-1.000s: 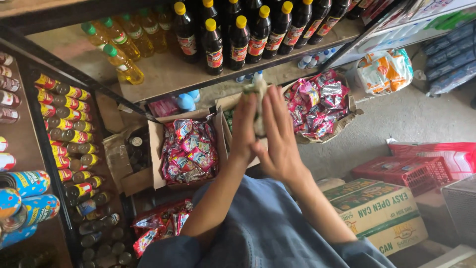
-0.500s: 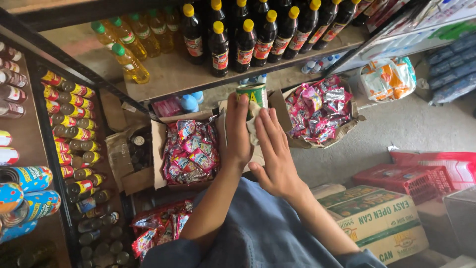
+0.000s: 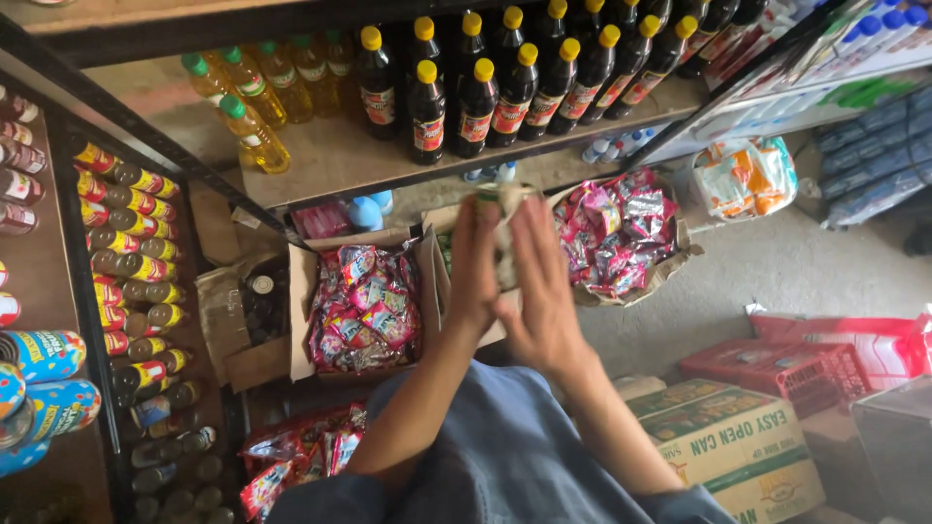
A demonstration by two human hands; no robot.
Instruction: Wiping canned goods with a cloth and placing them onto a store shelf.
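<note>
Both hands are raised together in front of the wooden shelf (image 3: 330, 160), pressing a small pale packet with a green top (image 3: 505, 228) between them. The left hand (image 3: 476, 267) lies flat against the packet's left side and the right hand (image 3: 544, 291) against its right, fingers stretched upward; the packet is clasped between the palms, just below the shelf's front edge. On the shelf stand dark bottles with yellow caps (image 3: 485, 92). Below the shelf, to the left of the hands, sits an open carton of red sweet packets (image 3: 364, 306); to the right, a second heap of them (image 3: 616, 233)
</note>
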